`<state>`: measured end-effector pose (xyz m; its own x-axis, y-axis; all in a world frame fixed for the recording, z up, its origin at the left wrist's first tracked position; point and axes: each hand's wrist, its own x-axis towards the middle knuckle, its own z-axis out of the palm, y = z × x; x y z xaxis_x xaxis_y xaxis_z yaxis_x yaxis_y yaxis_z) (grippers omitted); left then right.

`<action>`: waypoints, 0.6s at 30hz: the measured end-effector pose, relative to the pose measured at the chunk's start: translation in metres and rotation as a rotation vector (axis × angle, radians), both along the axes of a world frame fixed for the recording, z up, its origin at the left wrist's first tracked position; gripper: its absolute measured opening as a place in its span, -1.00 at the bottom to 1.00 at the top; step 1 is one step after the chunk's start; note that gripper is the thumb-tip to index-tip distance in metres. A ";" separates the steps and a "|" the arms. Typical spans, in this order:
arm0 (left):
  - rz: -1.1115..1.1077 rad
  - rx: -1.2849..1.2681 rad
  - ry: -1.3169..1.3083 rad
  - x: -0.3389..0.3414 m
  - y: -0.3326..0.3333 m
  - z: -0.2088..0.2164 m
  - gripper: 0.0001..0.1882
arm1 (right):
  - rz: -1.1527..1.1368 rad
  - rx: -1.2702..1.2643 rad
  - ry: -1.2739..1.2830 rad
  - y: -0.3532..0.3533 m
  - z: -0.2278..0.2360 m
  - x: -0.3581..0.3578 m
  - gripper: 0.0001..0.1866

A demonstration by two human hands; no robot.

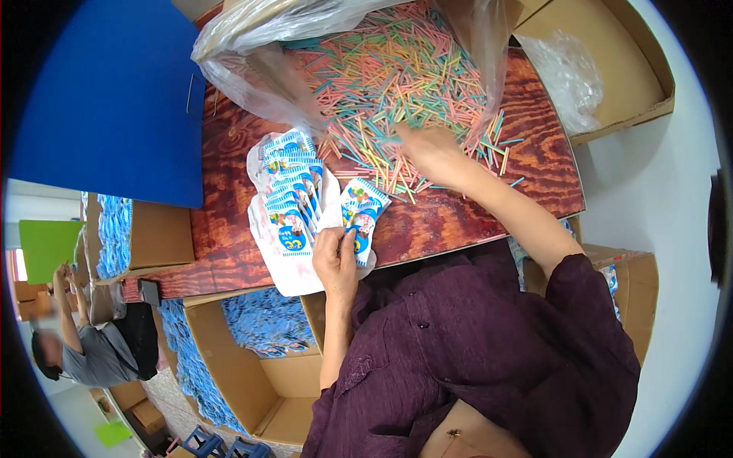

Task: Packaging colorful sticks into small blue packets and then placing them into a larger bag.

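Note:
Pinched at the edge by my left hand (336, 261) is a small blue and white packet (365, 224), near the table's front edge. Another packet (359, 188) lies just beyond it. To their left, several similar packets (293, 191) overlap in a row on a white cloth (267, 256). My right hand (434, 156) reaches over the near edge of a large heap of thin pastel sticks (397, 72), pink, yellow, green and blue. Its fingertips are blurred among the sticks, so whether it grips any cannot be made out.
Clear plastic sheeting (244, 76) surrounds the heap on the red wood-grained table (542, 164). Cardboard boxes of blue packets (267, 324) stand below and at the left (114, 233). An open carton (626, 57) with plastic is at the right. Another person (107, 347) works at far left.

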<state>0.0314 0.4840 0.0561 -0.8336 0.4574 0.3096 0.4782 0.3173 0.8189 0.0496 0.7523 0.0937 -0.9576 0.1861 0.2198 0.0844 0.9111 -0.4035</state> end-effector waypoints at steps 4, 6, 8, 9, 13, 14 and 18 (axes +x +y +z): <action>-0.004 -0.002 0.007 0.001 0.002 0.001 -0.94 | 0.022 0.267 -0.085 -0.013 0.006 -0.002 -0.83; -0.005 -0.001 0.016 0.001 0.001 0.001 -0.94 | 0.052 0.286 -0.090 -0.010 0.007 -0.010 -0.83; -0.004 0.003 0.024 0.002 0.001 0.001 -0.94 | 0.076 0.274 -0.156 -0.005 0.010 -0.014 -0.82; 0.000 0.001 0.021 0.002 0.001 0.002 -0.94 | 0.104 0.261 -0.227 -0.004 0.011 -0.015 -0.82; -0.001 0.000 0.042 0.002 0.001 0.000 -0.94 | 0.040 0.293 -0.269 -0.015 0.006 -0.012 -0.80; 0.000 0.003 0.041 0.002 0.001 0.000 -0.94 | 0.041 0.296 -0.270 -0.018 0.011 -0.013 -0.80; -0.009 0.015 0.029 0.000 -0.002 -0.001 -0.94 | 0.161 0.337 -0.402 -0.025 0.025 -0.021 -0.82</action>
<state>0.0316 0.4824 0.0552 -0.8201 0.4597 0.3407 0.5047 0.3008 0.8092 0.0285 0.7275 0.1187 -0.9890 0.0124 -0.1471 0.0202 0.9985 -0.0514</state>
